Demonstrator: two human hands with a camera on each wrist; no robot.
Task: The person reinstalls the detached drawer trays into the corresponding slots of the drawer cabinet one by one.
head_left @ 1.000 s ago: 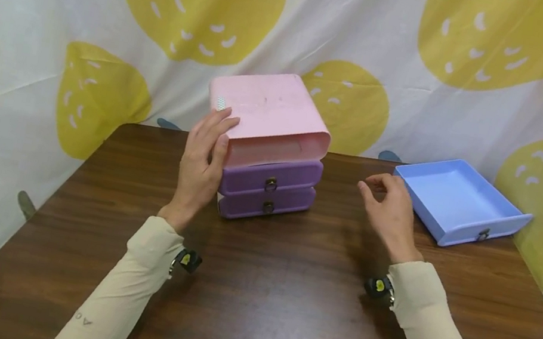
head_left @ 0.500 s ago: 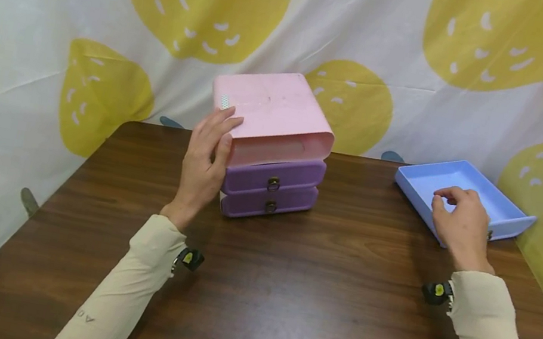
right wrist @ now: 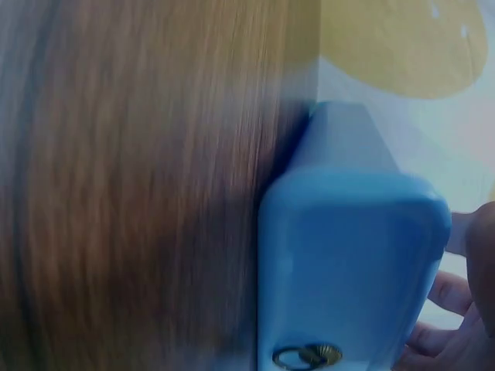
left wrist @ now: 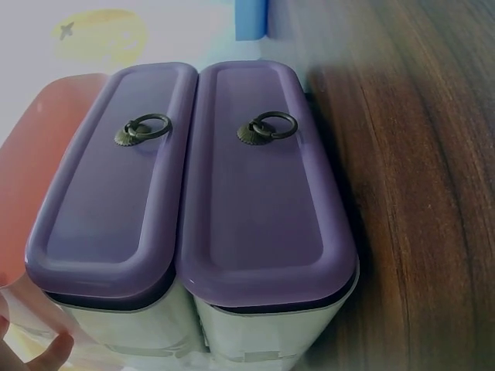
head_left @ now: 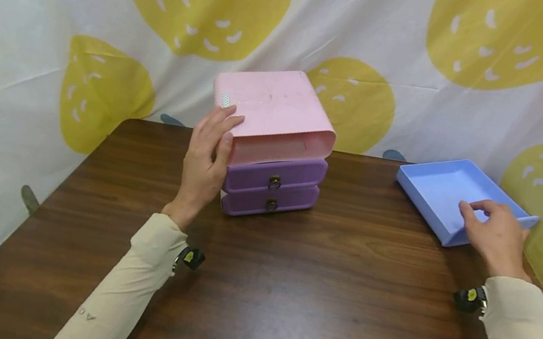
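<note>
A pink drawer casing (head_left: 278, 101) with an open front and no drawer in it sits atop two purple-fronted drawers, the upper (head_left: 248, 179) and the lower (head_left: 293, 199), each with a ring pull. My left hand (head_left: 202, 166) rests on the casing's left side, fingers extended over its top edge and thumb by the front opening. On the right lies a blue drawer (head_left: 423, 207), with nothing seen inside. My right hand (head_left: 499, 237) is over its front panel (right wrist: 348, 263), fingers loosely bent; contact cannot be told for certain.
Everything stands on a dark brown wooden table (head_left: 325, 300). Behind it hangs a white cloth (head_left: 177, 86) with yellow fruit prints, close to the casing and the blue drawer. The blue drawer is near the table's right edge.
My right hand has moved rightward from beside the blue drawer's left side to its front panel. The left hand has stayed on the pink casing.
</note>
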